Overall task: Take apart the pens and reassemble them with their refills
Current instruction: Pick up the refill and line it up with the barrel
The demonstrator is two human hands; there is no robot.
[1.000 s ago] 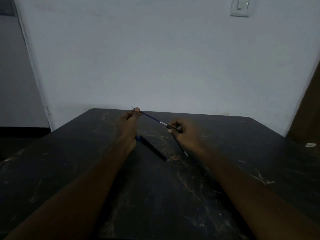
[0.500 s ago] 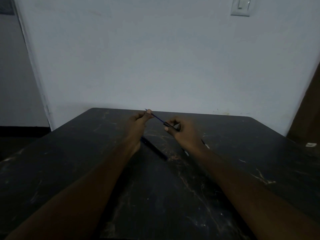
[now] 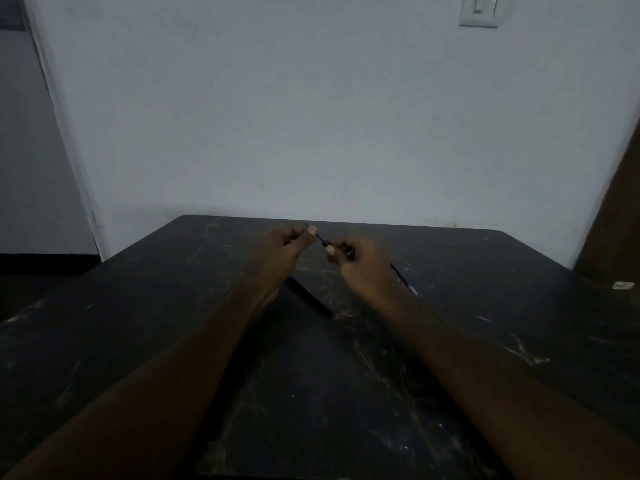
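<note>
My left hand (image 3: 284, 247) pinches the end of a thin blue refill (image 3: 320, 237) between thumb and finger. My right hand (image 3: 360, 261) grips a dark pen barrel (image 3: 403, 280), whose rear end with a pale tip sticks out behind the hand to the right. Only a short piece of refill shows between the two hands; the rest is inside the barrel or hidden by fingers. A second dark pen (image 3: 310, 297) lies on the black table (image 3: 311, 393) below my left wrist, partly covered by it.
The table's far edge meets a pale wall (image 3: 311, 133). A small white object (image 3: 623, 285) lies near the table's right edge. A light switch (image 3: 479, 10) is high on the wall. A brown door edge stands at the far right.
My hands have come closer together. The exposed length of refill between them has shrunk from long to a short stub, and the barrel's rear now sticks out farther right.
</note>
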